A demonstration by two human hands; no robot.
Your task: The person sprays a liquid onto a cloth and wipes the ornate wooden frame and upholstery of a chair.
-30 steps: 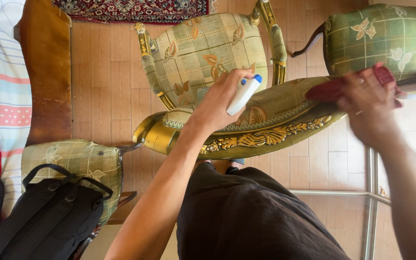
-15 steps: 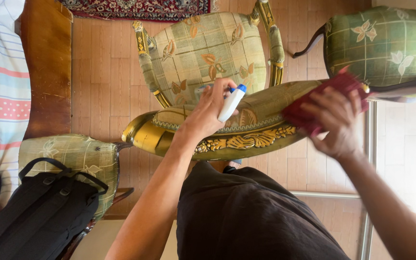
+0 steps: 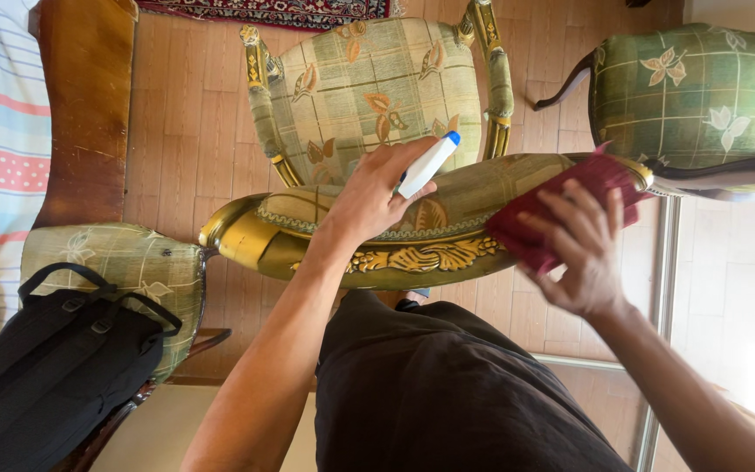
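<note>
Spray bottle (image 3: 427, 164): body mostly hidden inside left hand (image 3: 369, 197), only white neck and blue tip show. Red cloth (image 3: 561, 205): lower part covered by right hand (image 3: 580, 253), hand slightly blurred. Chair back (image 3: 377, 236): middle of top rail hidden behind left wrist. Black backpack (image 3: 45, 376): cut off by lower left frame edge. Rug (image 3: 273, 10): only strip visible at top edge. Green chair (image 3: 692, 92), upper right: legs mostly out of sight.

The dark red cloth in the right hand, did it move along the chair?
Yes. The dark red cloth slid left along the gold-trimmed top of the green chair back, away from its right end, under the right hand.
</note>
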